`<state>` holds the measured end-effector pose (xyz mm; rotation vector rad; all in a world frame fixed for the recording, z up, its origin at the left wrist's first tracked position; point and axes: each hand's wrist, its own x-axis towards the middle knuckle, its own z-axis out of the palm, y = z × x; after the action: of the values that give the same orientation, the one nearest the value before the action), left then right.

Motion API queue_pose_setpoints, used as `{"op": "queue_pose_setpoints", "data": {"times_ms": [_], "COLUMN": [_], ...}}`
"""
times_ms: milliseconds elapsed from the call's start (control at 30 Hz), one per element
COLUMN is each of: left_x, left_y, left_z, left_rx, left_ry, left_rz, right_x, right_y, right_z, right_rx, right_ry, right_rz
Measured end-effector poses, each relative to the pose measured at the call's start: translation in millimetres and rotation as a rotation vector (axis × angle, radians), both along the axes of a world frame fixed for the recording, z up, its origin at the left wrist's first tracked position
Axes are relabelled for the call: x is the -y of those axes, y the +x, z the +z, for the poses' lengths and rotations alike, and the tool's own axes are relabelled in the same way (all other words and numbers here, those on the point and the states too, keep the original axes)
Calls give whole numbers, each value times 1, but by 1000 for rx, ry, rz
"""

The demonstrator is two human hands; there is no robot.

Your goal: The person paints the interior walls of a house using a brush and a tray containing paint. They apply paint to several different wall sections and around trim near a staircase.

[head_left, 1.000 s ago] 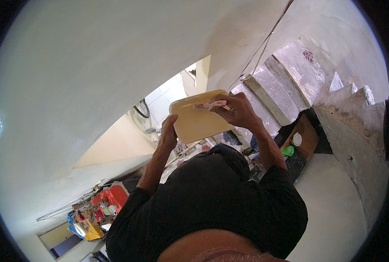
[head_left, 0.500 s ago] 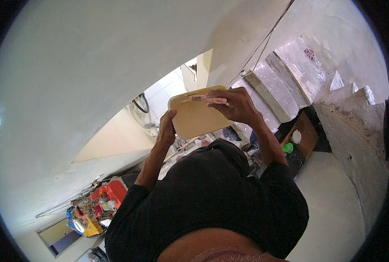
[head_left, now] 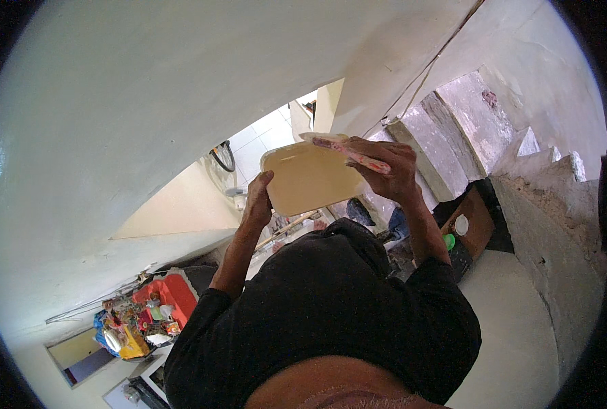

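Between left hand (head_left: 259, 196), gripping its rim, and right hand (head_left: 399, 176), grasping a pinkish tool (head_left: 366, 160), is a tray (head_left: 309, 184).

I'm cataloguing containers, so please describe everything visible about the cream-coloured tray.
The tray is shallow and rectangular with rounded corners, and looks like smooth plastic. Its open side faces the camera, slightly askew; whether the even cream inside is paint or bare surface is unclear. The left hand grips its left side, thumb at the rim. The right hand, holding a stained tool, overlaps its upper-right corner; contact there is unclear.
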<state>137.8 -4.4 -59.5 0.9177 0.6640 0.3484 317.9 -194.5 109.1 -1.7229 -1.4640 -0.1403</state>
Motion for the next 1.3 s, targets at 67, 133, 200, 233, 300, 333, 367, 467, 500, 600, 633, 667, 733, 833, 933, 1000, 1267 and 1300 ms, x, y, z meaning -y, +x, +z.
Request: {"op": "queue_pose_setpoints", "data": {"times_ms": [67, 133, 200, 233, 300, 333, 367, 467, 500, 600, 633, 667, 733, 833, 933, 1000, 1267, 1300], "left_x": [-1, -4, -7, -7, -6, -4, -3, -13, -14, -15, -17, -20, -34, -40, -46, -55, -41, -43], "left_y": [-6, -12, -18, -20, -26, -30, -35, -66, -79, -109, -116, -126, -152, -160, -159, -157, -147, -152], "left_z": [0, -6, -13, -15, -15, -11, -8, -44, -49, -46, -44, -42, -63, -61, -63, -75, -63, -63], "left_rx": [58, 47, 38, 30, 22, 31, 39, 64, 61, 62, 89, 115, 92, 33, 60, 42, 29, 13], "left_ry": [24, 25, 27, 11, -2, -30, -56, -48, -42, -21, -30, -38, -67, -85, -13, 2, -24, -10], "left_rz": [17, 16, 17, 35, 59, 95, 129, 203, 205, 263, 267, 274, 267, 277, 250, 160, 179, 144], "right_x": [-2, -2, -7, -12, -27, -36, -46, -86, -96, -118, -124, -126, -122, -102, -75, -63, -98, -111], "right_y": [0, -6, -7, -7, -3, 3, 8, 15, 14, 7, 10, 13, 27, 63, 104, 107, 18, 15], "right_z": [3, 3, -2, -9, -31, -43, -55, -80, -87, -106, -113, -116, -121, -123, -124, -105, -115, -127], "right_rx": [37, -117, -269, -339, -409, -525, -640, -843, -876, -1108, -1094, -1099, -919, -793, -832, -819, -886, -802], "right_ry": [136, 93, 50, 51, 55, 141, 229, 403, 486, 482, 463, 465, 576, 734, 877, 915, 495, 454], "right_rz": [11, -17, -42, -78, -108, -56, -2, 77, 139, 167, 113, 120, 112, -20, -156, -173, 113, 198]}}
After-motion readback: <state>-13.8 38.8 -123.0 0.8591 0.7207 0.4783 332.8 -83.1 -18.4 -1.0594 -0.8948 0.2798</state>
